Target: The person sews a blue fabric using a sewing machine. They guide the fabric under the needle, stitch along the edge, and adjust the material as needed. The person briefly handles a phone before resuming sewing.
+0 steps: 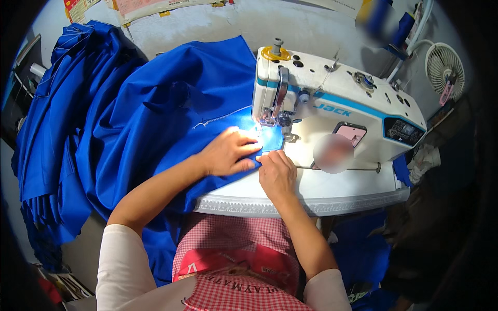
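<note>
A large piece of blue fabric [161,109] spreads over the left of the sewing table, its edge running under the needle area of a white sewing machine [332,103]. Bright lamp light falls on the cloth there. My left hand [231,152] lies on the fabric just left of the needle, fingers stretched toward it. Close by, in front of the needle, my right hand [277,171] pinches the near edge of the blue fabric between thumb and fingers. A loose white thread trails across the cloth behind my left hand.
A heap of blue cloth [62,124] hangs at the far left. On the right, a phone [351,133] leans against the machine, and a small fan [444,70] stands beyond. Thread spools [402,28] rise behind. A measuring tape strip [244,205] lines the table's front edge.
</note>
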Demonstrator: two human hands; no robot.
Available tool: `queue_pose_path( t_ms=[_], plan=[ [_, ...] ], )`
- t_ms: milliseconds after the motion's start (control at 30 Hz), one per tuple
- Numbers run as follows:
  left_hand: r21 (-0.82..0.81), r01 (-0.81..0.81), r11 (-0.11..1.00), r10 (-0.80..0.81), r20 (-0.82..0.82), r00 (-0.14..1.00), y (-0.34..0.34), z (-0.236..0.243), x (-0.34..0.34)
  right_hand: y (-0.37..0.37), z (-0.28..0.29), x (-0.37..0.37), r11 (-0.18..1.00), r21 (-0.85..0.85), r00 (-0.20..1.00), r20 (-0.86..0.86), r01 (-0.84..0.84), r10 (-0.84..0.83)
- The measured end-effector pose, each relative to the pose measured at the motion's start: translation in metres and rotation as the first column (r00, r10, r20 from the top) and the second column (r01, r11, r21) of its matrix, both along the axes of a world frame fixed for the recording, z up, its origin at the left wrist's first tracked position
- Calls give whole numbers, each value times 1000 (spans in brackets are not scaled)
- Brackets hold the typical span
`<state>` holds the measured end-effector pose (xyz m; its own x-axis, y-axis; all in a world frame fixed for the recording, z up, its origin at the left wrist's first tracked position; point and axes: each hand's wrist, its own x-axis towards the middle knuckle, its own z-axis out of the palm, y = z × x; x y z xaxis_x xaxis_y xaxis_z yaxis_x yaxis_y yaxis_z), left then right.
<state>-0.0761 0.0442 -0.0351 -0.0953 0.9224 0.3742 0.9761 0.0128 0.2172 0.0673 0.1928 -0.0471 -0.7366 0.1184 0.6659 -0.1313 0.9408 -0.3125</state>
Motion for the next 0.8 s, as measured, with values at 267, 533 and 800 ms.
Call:
queue_pose_path(
  t_ms=[267,533,800],
  plan=[
    [-96,-130,987,138,83,987,-13,2,50,3,2,1,1000,-16,1000,-16,20,-20],
    [-145,-70,987,78,47,996,-11,7,19,5,-3,-9,1000,29,1000,16,3,-3],
    [-3,150,989,-150,72,986,-13,2,-5,6,0,1,997,50,997,69,-50,46]
  ],
)
